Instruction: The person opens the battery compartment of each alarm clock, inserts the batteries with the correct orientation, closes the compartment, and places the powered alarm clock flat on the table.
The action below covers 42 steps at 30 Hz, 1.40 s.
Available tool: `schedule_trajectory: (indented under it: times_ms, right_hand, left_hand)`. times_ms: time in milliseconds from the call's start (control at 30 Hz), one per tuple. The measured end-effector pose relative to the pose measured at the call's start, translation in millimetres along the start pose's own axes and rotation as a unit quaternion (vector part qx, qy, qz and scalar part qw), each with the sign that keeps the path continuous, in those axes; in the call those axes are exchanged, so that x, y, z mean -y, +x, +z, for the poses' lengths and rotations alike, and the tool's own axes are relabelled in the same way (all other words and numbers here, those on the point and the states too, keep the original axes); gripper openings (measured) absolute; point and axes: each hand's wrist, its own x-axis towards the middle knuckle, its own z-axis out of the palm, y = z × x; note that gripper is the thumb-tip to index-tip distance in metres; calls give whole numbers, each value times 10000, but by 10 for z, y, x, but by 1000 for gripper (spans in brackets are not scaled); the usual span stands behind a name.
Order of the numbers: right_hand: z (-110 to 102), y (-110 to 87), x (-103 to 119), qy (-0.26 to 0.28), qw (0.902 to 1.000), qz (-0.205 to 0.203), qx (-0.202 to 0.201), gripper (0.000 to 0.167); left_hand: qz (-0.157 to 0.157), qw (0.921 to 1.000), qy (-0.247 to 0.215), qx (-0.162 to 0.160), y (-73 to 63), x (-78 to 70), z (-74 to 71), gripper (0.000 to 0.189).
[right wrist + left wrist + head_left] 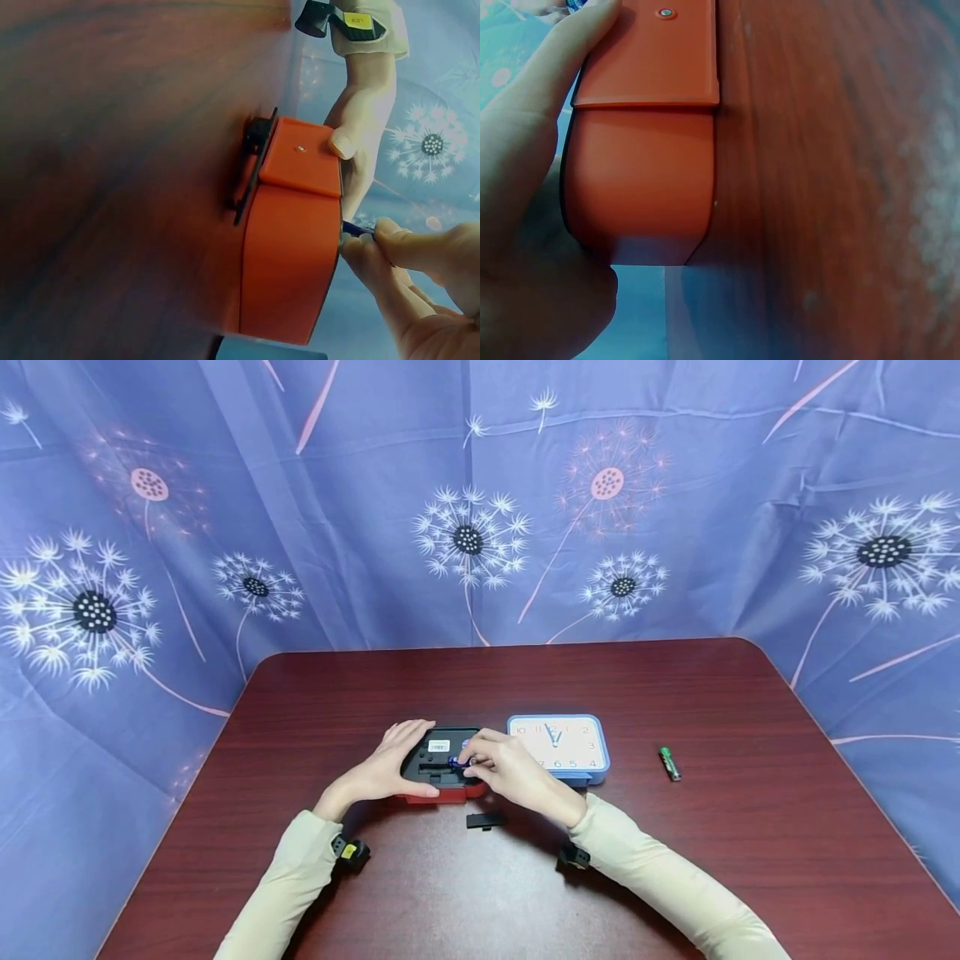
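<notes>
A red clock (442,795) lies face down, its black back (438,735) turned up with a white label and a battery slot. My left hand (381,768) grips its left end, the thumb on the near edge and the fingers at the far side. In the left wrist view the thumb lies over the edge of the red casing (649,172). With thumb and fingertips my right hand (506,768) pinches a dark blue battery (454,762) at the slot. The right wrist view shows the battery (358,229) partly hidden by those fingers.
A small black battery cover (486,820) lies on the table just in front of the red clock. Close on the right is a blue clock (577,747), face up. Farther right lies a green battery (670,764). A patterned blue curtain (360,527) hangs behind the table.
</notes>
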Motion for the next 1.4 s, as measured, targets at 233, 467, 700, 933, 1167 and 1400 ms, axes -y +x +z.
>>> schedule_trajectory:
  times_ms: [233, 467, 700, 933, 1167, 1400]
  right_hand:
    - [55, 46, 19, -132, 9996, 115, 232, 11]
    - [104, 110, 25, -236, 9992, 245, 229, 13]
    - [161, 144, 13, -267, 9991, 248, 219, 15]
    - [174, 150, 17, -205, 9991, 335, 163, 15]
    - [157, 160, 33, -450, 9975, 420, 360, 16]
    - [176, 180, 27, -719, 9957, 362, 462, 15]
  left_hand:
    - [93, 10000, 23, -22, 2, 19, 5, 105]
    - [129, 9999, 46, -45, 5, 29, 11, 105]
    - [147, 9998, 75, -52, -1, 16, 16, 105]
    - [169, 9998, 40, -47, -6, 6, 7, 105]
    - [154, 9999, 47, -39, 0, 20, 4, 104]
    - [142, 9999, 40, -74, -10, 27, 11, 105]
